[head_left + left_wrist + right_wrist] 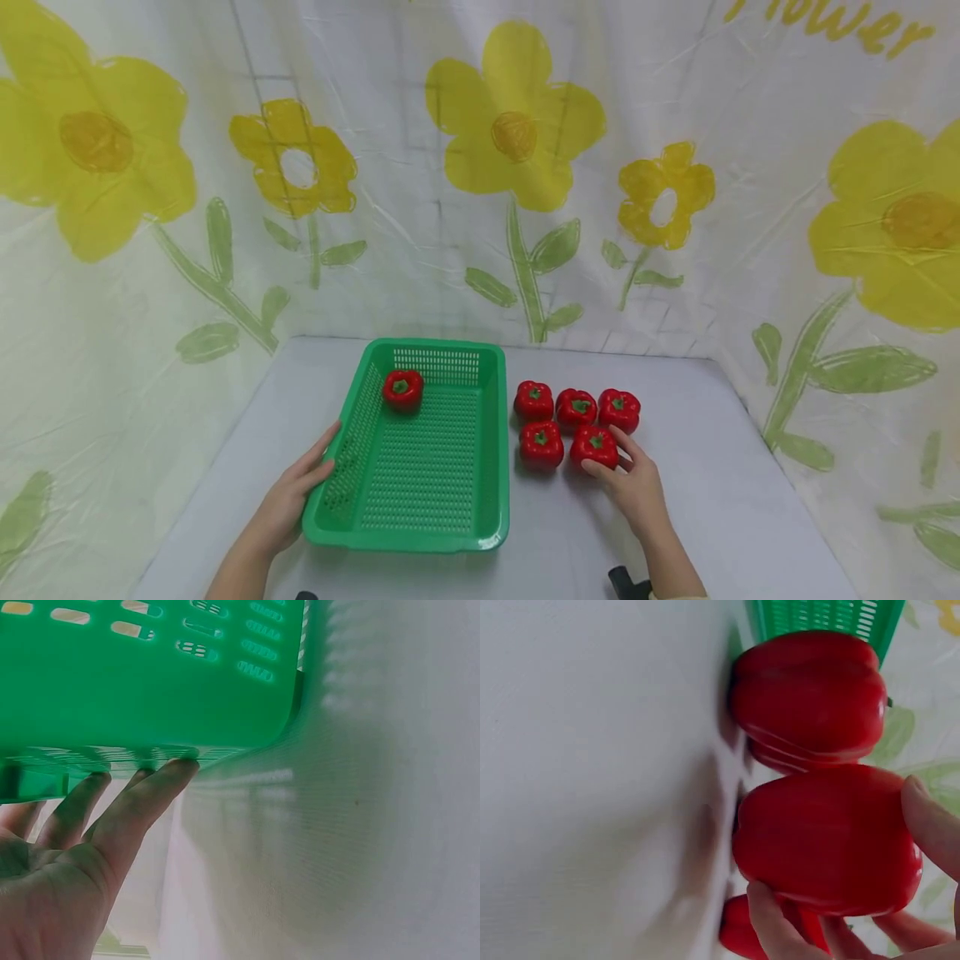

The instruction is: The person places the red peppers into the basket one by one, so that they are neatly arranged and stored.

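A green plastic basket (422, 540) with perforated sides and base stands on the table, and one red bell pepper (402, 390) sits in its far left corner. My left hand (296, 492) is at the basket's left side; in the left wrist view its extended fingers (150, 796) touch the green plastic. To the right of the basket, my right hand (636, 487) holds the front right red bell pepper (594, 447) between thumb and fingers, as the right wrist view also shows. A neighbouring bell pepper (541, 445) sits just left of it.
Behind these, a back row has a left bell pepper (533, 401), a middle one (576, 407) and a right one (619, 410). The white table (712, 467) meets a white curtain (390, 275) painted with yellow flowers at its back and sides.
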Tool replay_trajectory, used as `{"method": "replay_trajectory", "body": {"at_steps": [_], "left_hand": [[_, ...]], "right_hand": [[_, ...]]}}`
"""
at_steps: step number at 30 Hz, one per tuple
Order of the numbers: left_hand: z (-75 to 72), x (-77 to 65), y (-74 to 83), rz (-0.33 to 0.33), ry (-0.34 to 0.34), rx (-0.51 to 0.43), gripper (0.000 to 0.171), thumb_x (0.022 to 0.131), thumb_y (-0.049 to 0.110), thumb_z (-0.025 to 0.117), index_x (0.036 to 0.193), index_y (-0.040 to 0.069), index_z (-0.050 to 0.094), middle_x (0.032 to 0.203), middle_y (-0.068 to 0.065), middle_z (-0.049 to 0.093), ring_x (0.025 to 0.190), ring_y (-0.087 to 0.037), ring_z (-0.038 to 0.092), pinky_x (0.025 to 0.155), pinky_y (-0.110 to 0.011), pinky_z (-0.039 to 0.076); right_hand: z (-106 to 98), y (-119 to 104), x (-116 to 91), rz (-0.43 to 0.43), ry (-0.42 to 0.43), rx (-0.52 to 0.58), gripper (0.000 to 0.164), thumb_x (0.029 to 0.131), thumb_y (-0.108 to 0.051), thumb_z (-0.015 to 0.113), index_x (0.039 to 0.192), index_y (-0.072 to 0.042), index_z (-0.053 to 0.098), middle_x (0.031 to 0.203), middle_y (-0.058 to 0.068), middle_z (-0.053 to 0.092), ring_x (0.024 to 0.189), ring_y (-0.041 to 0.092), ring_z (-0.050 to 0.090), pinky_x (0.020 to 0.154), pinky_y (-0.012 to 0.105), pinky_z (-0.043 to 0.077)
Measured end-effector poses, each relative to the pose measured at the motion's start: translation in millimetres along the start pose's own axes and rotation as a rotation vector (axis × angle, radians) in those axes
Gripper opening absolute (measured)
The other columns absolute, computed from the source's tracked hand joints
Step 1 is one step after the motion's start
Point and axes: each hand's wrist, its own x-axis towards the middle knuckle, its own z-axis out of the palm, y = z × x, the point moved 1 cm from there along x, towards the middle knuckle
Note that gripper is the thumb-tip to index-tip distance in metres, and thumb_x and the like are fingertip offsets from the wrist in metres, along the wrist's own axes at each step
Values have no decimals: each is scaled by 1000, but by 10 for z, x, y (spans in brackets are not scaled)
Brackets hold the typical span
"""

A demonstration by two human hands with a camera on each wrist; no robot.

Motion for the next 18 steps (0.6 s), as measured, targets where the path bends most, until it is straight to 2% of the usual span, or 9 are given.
{"method": "replay_trajectory", "body": {"at_steps": [8, 18], "left_hand": [[9, -8, 7, -3, 1, -9, 61, 108, 39, 41, 163, 32, 16, 171, -5, -3, 155, -39, -6, 119, -56, 18], [16, -14, 27, -7, -1, -29, 60, 109, 36, 41, 163, 31, 16, 171, -4, -4, 156, -38, -7, 120, -56, 16]], "right_hand": [[-47, -186, -78, -38, 68, 14, 92, 84, -45, 81, 159, -22, 33, 161, 20, 31, 142, 47, 37, 99, 54, 54], [-25, -436, -133, -87, 96, 70, 94, 81, -49, 82, 158, -22, 35, 160, 18, 35, 143, 44, 38, 99, 53, 54]]}}
